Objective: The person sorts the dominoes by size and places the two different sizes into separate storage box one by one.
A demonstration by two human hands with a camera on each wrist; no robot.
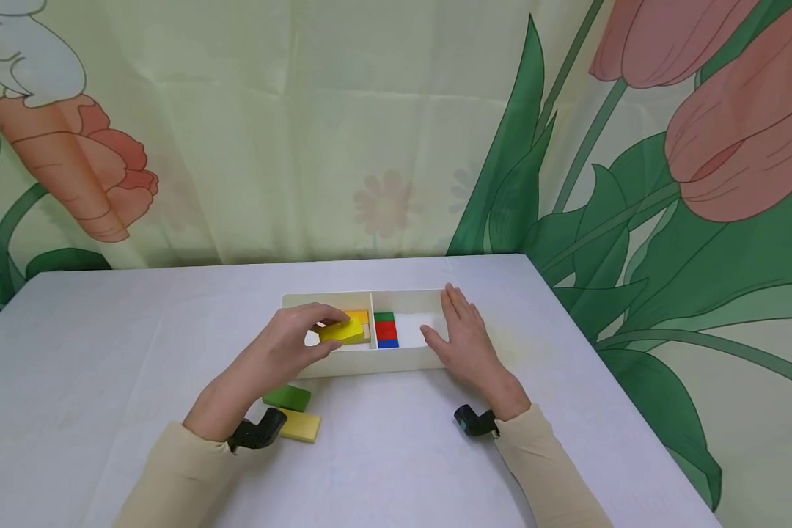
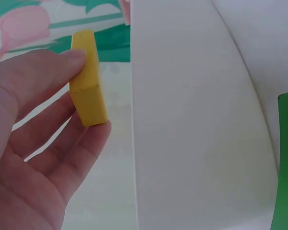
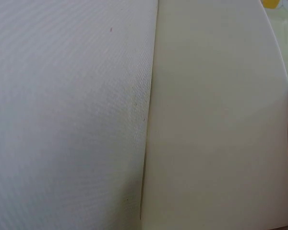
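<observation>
Between thumb and fingers, my left hand (image 1: 295, 334) pinches a yellow block (image 1: 343, 331) over the left compartment of a white divided box (image 1: 363, 361). The left wrist view shows the same yellow block (image 2: 89, 79) from its narrow end, beside the box's wall. Beneath it in that compartment, an orange-yellow block (image 1: 359, 317) is partly hidden. Past the divider stand green, red (image 1: 386, 330) and blue blocks in a row. My right hand (image 1: 467, 339), fingers straight, rests at the box's right end; the right wrist view shows mostly the box wall (image 3: 216, 115).
In front of the box, near my left wrist, lie a green block (image 1: 287, 397) and a pale yellow block (image 1: 300, 426). A white cloth covers the table (image 1: 396, 455). Behind its far edge hangs a printed curtain (image 1: 270, 147).
</observation>
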